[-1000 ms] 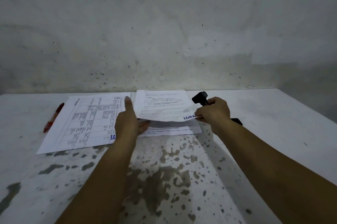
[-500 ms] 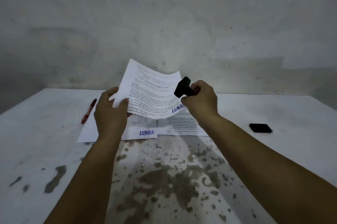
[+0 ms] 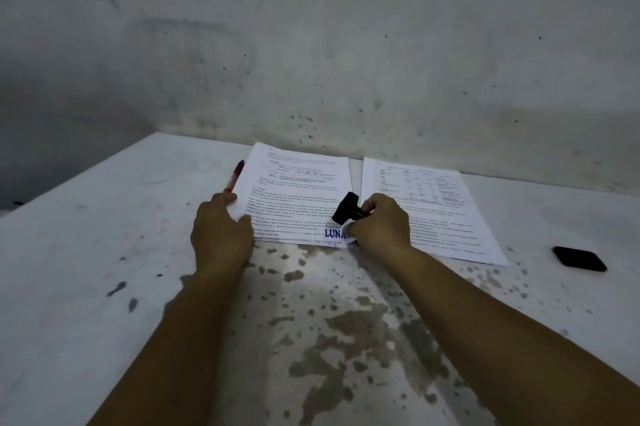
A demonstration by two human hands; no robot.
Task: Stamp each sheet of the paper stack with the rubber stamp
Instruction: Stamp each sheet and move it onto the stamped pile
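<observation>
Two lots of printed paper lie on the white table (image 3: 104,252). The left pile (image 3: 298,183) shows a blue "LUNAS" stamp mark at its near right corner. My left hand (image 3: 221,238) rests on the pile's near left corner, thumb on the sheet. My right hand (image 3: 377,221) grips the black rubber stamp (image 3: 345,208), which sticks out to the left above the sheet, and its fingers touch the stamped corner. The right stack (image 3: 433,207) lies flat beside it, its near left part hidden by my right hand.
A red pen (image 3: 234,176) lies along the left pile's far left edge. A flat black pad (image 3: 579,258) sits on the table to the right of the right stack. A stained grey wall stands right behind the papers. The table's near part is blotched.
The stamped sheet, held up in the air by both hands half a second ago, now lies flat on the left pile. Both hands came down with it.
</observation>
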